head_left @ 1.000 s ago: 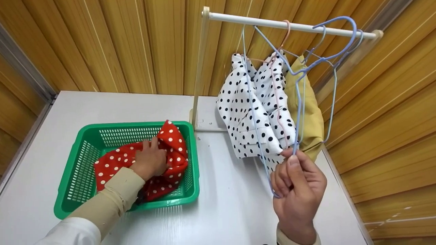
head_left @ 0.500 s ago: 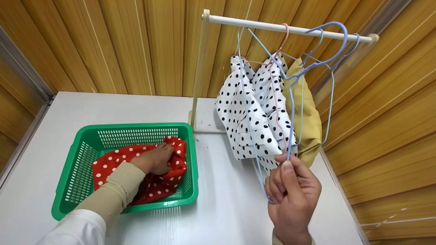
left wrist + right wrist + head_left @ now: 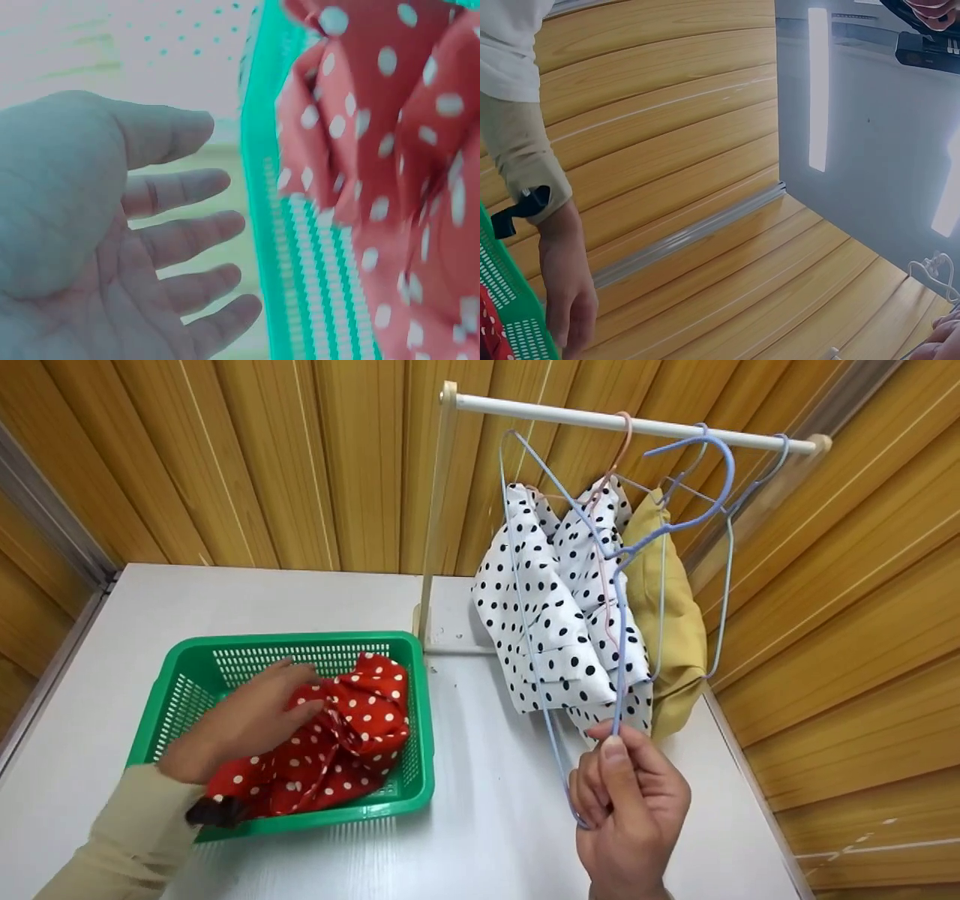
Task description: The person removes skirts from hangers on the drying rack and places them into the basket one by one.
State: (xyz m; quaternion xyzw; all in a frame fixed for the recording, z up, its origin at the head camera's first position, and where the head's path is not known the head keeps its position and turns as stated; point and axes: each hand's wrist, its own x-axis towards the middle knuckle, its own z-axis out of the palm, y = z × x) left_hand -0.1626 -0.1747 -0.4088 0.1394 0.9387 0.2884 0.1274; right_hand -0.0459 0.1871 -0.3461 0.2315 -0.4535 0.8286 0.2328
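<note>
My right hand [image 3: 630, 810] pinches the lower end of a blue wire hanger [image 3: 620, 637] between thumb and fingers, and the hanger stands up in front of the rack with nothing on it. A crumpled red cloth with white dots [image 3: 371, 701] lies in the green plastic basket [image 3: 428, 735]. Over the cloth's left part is my left hand [image 3: 259, 712], fingers extended and apart. The left wrist view shows that hand [image 3: 90, 217] with its palm in sight and nothing in it, apart from the red cloth [image 3: 397, 150]. Only a bit of my right hand [image 3: 941, 341] appears in the right wrist view.
A white rail [image 3: 555, 411] on wooden posts stands at the back right. On it hang a black-dotted white garment [image 3: 499, 585] on a pink hanger [image 3: 627, 442], a yellow garment [image 3: 679, 615] and blue hangers. Wood-patterned walls [image 3: 360, 472] enclose the white table [image 3: 480, 780].
My left hand has come off the red cloth and moved left, fingers spreading. The cloth's raised corner has been laid down. My right hand has moved slightly left and down with the hanger.
</note>
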